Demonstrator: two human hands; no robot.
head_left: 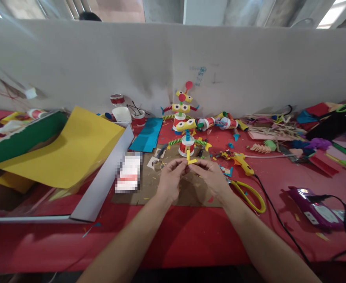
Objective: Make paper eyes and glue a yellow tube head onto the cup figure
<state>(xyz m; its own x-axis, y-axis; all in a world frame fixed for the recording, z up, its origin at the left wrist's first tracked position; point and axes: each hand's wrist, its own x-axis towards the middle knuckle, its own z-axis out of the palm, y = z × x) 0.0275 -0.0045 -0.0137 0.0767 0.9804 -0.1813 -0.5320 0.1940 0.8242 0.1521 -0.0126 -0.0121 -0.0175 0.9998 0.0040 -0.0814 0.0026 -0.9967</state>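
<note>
Between the fingertips of my left hand point(173, 175) and my right hand point(208, 175) is a small yellow paper strip point(192, 161), bent so one part points up and another lies to the right. Both hands are closed in a pinch on it, above a brown cardboard mat point(149, 188) strewn with scraps. Just beyond my fingers stands a paper cup figure point(187, 146) with a yellow eyed head, a blue folded neck and green folded arms. Behind it are similar figures point(181, 108) with red discs on top. Yellow-handled scissors point(259, 202) lie right of my right hand.
A yellow glue gun point(243, 163) with a black cord lies to the right, near a purple power strip point(317, 210). At left, a box point(93, 196) holds yellow sheets point(63, 149). Blue paper point(147, 135), lying cup figures point(216, 123) and craft sticks point(267, 131) sit toward the white partition point(102, 63).
</note>
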